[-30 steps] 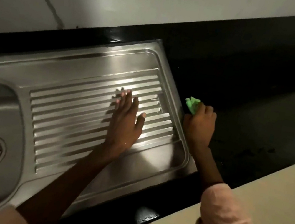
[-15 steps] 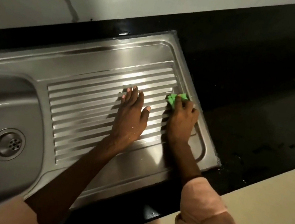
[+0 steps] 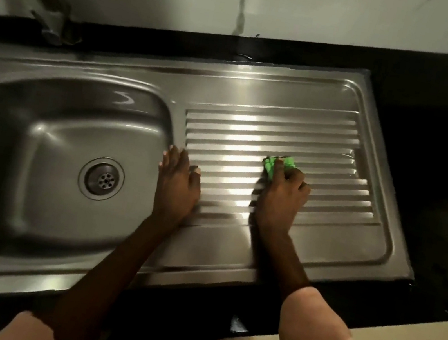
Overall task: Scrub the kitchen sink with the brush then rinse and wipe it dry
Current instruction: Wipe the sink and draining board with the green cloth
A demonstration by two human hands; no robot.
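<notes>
The right hand (image 3: 280,197) curls its fingers (image 3: 278,168) round a green scrubber (image 3: 278,164), pressing it onto the sink (image 3: 259,92) ridges, likely to scour them. The left hand (image 3: 176,188) lies flat, fingers straight, empty, beside the basin edge, seemingly as a brace.

Black countertop (image 3: 442,153), marble-veined wall (image 3: 303,5), perhaps a tap (image 3: 49,19).

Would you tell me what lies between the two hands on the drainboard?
In the head view, only bare ribbed steel of the drainboard lies between the left hand and the right hand, which grips the green scrubber.
</notes>
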